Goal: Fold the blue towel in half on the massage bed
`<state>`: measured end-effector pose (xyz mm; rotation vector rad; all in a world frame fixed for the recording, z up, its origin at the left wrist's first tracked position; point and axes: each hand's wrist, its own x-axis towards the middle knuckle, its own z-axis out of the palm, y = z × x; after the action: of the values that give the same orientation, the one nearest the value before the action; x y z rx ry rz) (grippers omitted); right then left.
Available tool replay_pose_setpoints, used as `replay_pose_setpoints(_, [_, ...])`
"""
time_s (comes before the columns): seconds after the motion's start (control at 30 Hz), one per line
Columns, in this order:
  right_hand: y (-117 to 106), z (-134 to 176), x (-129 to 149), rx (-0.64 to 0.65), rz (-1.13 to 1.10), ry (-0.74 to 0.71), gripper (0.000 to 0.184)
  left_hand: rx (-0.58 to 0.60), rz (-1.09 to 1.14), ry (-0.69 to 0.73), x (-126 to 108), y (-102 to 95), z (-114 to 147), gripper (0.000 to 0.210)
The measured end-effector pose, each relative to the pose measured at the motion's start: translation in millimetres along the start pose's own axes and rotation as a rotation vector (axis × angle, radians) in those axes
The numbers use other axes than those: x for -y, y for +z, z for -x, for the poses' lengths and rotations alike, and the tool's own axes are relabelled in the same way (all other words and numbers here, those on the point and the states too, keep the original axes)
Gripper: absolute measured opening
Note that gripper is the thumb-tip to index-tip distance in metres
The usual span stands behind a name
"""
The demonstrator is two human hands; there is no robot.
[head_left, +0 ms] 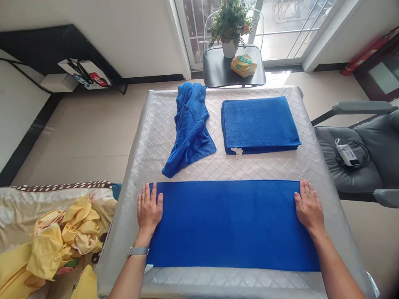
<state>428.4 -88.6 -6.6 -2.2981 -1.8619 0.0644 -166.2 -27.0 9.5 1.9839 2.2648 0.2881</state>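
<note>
A blue towel (230, 226) lies flat in a long strip across the near part of the table. My left hand (150, 209) rests on its left end, palm down with the fingers stretched out. On the right end lies my right hand (309, 206), also flat, its fingers extended. Beyond the strip, a crumpled blue towel (190, 128) sits on the left. To its right is a neat stack of folded blue towels (260, 122) with white tags at the front edge.
A silver quilted cloth covers the table (140, 153). Behind it stands a chair (215, 68) with a potted plant (230, 47) and a yellow tissue pack (244, 65). A grey armchair (330, 137) at right holds a power strip (346, 154). Yellow cloth (46, 249) lies at left.
</note>
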Motion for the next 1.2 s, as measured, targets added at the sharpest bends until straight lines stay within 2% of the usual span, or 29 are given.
replay_pose_setpoints(0.1, [-1.7, -0.1, 0.6, -0.033, 0.0, -0.003, 0.062, -0.004, 0.001, -0.007, -1.7, -0.3, -0.4, 0.061])
replay_pose_setpoints(0.2, [-8.4, 7.3, 24.3, -0.143, 0.015, 0.005, 0.061, -0.016, 0.004, -0.008, -1.6, -0.4, -0.5, 0.06])
replay_pose_setpoints(0.3, [-15.6, 25.0, 84.6, -0.213, -0.049, -0.063, 0.062, -0.017, 0.012, 0.001, -1.0, -0.2, -0.5, 0.06])
replay_pose_setpoints(0.47, [-9.0, 47.0, 216.7, 0.038, -0.19, -0.352, 0.068, -0.014, 0.017, 0.002, -0.1, 0.2, -0.5, 0.059])
replay_pose_setpoints(0.53, [-1.3, 43.8, 251.6, 0.106, -0.194, -0.402, 0.069, -0.013, 0.016, 0.006, 0.4, 0.3, -0.3, 0.059])
replay_pose_setpoints(0.6, [6.3, 35.7, 267.1, 0.132, -0.182, -0.408, 0.067, -0.015, 0.015, 0.006, 1.1, 0.4, 0.0, 0.058])
replay_pose_setpoints(0.67, [12.3, 27.0, 264.1, 0.133, -0.156, -0.392, 0.066, -0.018, 0.018, 0.005, 1.7, 0.5, 0.2, 0.058])
replay_pose_setpoints(0.77, [15.6, 17.5, 234.7, 0.117, -0.102, -0.374, 0.066, -0.026, 0.028, 0.008, 1.7, 0.3, 0.2, 0.057])
replay_pose_setpoints(1.1, [2.9, -0.8, 63.3, 0.042, 0.044, -0.182, 0.063, -0.033, 0.048, 0.004, 2.3, -0.2, -0.3, 0.056])
replay_pose_setpoints(1.2, [-1.1, -3.2, 31.0, 0.027, 0.052, -0.099, 0.063, -0.036, 0.054, 0.012, 4.1, 0.8, -0.9, 0.056])
